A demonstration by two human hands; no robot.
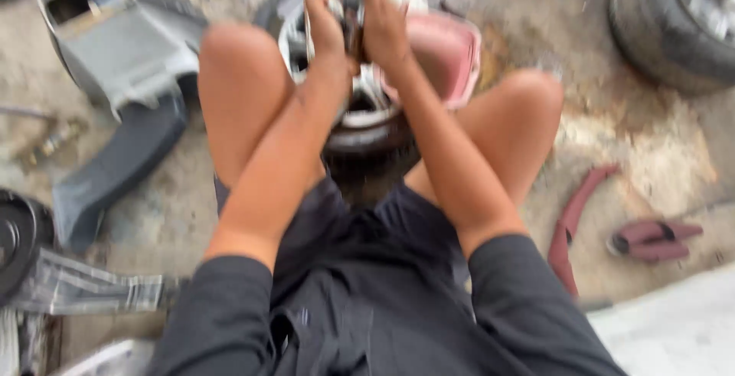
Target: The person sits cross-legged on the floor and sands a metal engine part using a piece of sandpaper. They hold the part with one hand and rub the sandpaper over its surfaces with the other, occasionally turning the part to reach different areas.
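I squat over a car wheel (367, 116), a silver alloy rim in a black tyre, lying flat on the ground between my knees. My left hand (325, 27) and my right hand (383, 24) are held close together above the rim, both closed around a thin dark upright tool (352, 27) between them. The picture is blurred, so the tool's shape is unclear. A pink basin (448, 54) sits just behind the wheel, to the right of my right hand.
A grey plastic car part (122, 47) and a dark curved panel (115, 169) lie at left. Another tyre (674, 24) stands at top right. Dark red sandals (651, 240) and a red strip (574, 215) lie at right. A black disc (19, 234) is at far left.
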